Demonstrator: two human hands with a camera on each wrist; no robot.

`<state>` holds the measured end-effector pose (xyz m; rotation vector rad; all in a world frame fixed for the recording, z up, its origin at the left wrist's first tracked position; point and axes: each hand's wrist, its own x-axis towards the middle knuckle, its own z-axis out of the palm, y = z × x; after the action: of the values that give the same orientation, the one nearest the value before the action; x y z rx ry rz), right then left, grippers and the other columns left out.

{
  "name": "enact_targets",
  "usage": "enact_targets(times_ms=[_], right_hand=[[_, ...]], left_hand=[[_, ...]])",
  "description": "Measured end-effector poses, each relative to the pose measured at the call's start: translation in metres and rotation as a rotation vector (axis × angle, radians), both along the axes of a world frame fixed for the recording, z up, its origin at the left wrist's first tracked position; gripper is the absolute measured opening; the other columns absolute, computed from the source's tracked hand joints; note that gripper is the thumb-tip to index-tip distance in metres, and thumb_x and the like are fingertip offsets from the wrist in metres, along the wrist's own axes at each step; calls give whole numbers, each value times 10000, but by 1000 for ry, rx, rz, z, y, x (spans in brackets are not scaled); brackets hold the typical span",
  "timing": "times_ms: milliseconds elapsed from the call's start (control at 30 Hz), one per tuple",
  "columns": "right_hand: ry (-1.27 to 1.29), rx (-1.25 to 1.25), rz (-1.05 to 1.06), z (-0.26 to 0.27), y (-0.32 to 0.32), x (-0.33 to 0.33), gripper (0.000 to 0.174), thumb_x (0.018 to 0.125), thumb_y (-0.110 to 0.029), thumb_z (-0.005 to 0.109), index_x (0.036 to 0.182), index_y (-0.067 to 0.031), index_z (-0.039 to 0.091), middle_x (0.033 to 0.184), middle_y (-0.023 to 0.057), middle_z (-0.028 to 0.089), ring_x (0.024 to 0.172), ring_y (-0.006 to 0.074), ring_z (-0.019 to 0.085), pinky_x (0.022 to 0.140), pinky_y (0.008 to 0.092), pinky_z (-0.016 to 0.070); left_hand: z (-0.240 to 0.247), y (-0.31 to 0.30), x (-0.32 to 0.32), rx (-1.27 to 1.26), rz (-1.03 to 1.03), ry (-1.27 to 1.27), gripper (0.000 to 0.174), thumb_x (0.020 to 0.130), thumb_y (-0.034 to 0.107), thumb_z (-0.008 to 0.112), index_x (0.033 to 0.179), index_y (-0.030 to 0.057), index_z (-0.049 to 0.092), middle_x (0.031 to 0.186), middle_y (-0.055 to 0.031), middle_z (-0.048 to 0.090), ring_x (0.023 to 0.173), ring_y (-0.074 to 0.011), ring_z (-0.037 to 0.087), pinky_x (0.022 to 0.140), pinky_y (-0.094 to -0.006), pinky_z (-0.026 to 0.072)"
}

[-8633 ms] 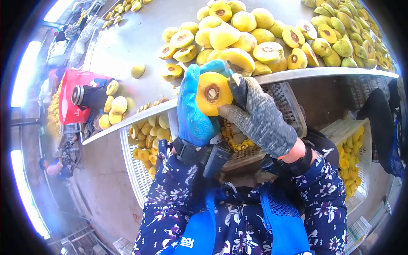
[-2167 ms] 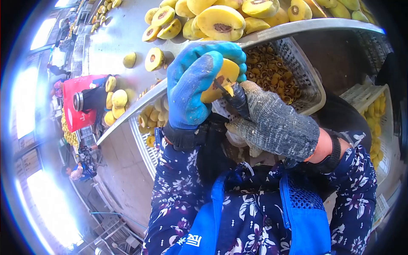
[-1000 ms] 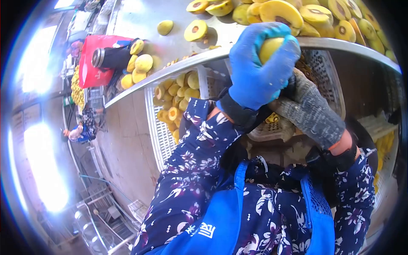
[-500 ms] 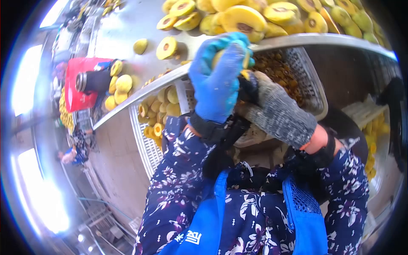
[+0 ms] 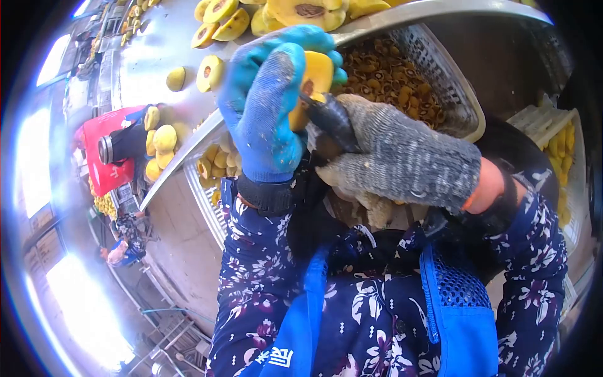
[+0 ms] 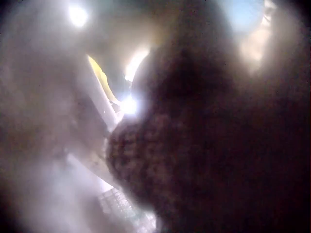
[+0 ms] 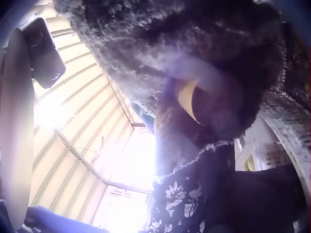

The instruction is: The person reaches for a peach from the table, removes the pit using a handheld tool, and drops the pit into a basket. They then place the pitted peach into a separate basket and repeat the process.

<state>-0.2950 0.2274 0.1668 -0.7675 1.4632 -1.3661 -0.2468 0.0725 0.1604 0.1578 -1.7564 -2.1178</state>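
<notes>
In the head view my left hand [image 5: 267,107], in a blue glove, grips a halved yellow peach [image 5: 320,68], its cut face and brown pit turned to the right. My right hand [image 5: 402,147], in a grey knit glove, holds a black-handled pitting knife [image 5: 336,122]. The knife's thin tip is at the pit, with a bit of yellow flesh beside it. Dark blur fills most of the left wrist view. The right wrist view shows the grey glove [image 7: 146,53] close up, with a yellow sliver below its fingers.
Several peach halves [image 5: 210,73] lie on the metal table [image 5: 157,60], whose raised edge runs just beyond my hands. Below it stands a crate [image 5: 443,60] of cut-out pits. More crates of peaches flank me, left [image 5: 204,204] and right [image 5: 534,125]. A red bag [image 5: 100,173] lies at left.
The peach's cut face, towards the camera at first, has turned right to the knife. Since the oldest frame another peach half has appeared on the table. The head view has shifted.
</notes>
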Motion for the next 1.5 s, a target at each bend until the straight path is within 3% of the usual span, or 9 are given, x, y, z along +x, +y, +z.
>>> enact_targets(times_ms=[100,200,267,500,600,700,967,1300,1500], right_hand=[[-533,188,104,13,14,-5,321,837,-91,658,1095,-24,480,792,39,581,556,99,594,495,235,507],[-507,152,143,3,18,2,350,841,-88,653,1130,-13,470,803,38,579,565,106,604,506,249,525],[-495,196,140,13,22,4,369,838,-79,652,1149,-6,468,817,35,576,591,108,605,522,246,529],[-590,135,160,3,29,15,405,819,-83,671,1159,4,469,810,34,583,612,91,605,509,219,500],[-269,41,47,6,27,14,247,839,-170,675,954,-48,493,632,24,550,449,111,568,402,224,444],[-638,183,110,28,28,-5,255,835,-166,680,973,-49,500,619,39,573,440,118,572,368,220,427],[-565,148,99,21,30,6,282,842,-180,671,1003,-32,494,634,42,570,438,130,580,374,215,431],[-1118,69,311,34,47,1,271,798,-131,704,965,-5,531,680,67,563,457,116,559,362,235,461],[-1107,144,372,48,41,-8,252,808,-146,702,934,-15,526,659,59,556,455,118,555,356,229,442]], left_hand=[[6,-1,4,62,-113,-78,239,866,171,598,984,-37,589,974,-193,646,787,-247,657,715,-345,560],[9,1,8,137,-193,-148,230,846,168,592,961,-31,597,974,-192,643,789,-250,657,718,-352,556],[9,1,9,31,-295,-169,415,909,308,505,1049,-73,592,975,-245,632,802,-299,658,720,-388,569],[11,-7,0,-45,-516,-193,406,871,292,509,1028,-71,602,941,-222,638,787,-274,656,709,-372,547],[13,2,0,-26,-479,-250,475,865,364,539,1062,-64,599,948,-207,640,788,-267,655,700,-379,552],[6,11,-7,186,-310,-138,669,820,493,605,1168,-76,551,1027,-220,638,863,-290,665,744,-390,568],[23,4,3,78,-432,-243,384,833,226,617,1089,-60,612,1091,-189,624,906,-271,664,812,-387,556],[37,15,6,104,-514,-185,393,786,212,625,1061,-68,631,1036,-204,652,893,-274,670,798,-388,553],[42,18,8,179,-488,-127,486,781,317,617,1064,-77,626,973,-197,666,870,-273,674,787,-377,556]])
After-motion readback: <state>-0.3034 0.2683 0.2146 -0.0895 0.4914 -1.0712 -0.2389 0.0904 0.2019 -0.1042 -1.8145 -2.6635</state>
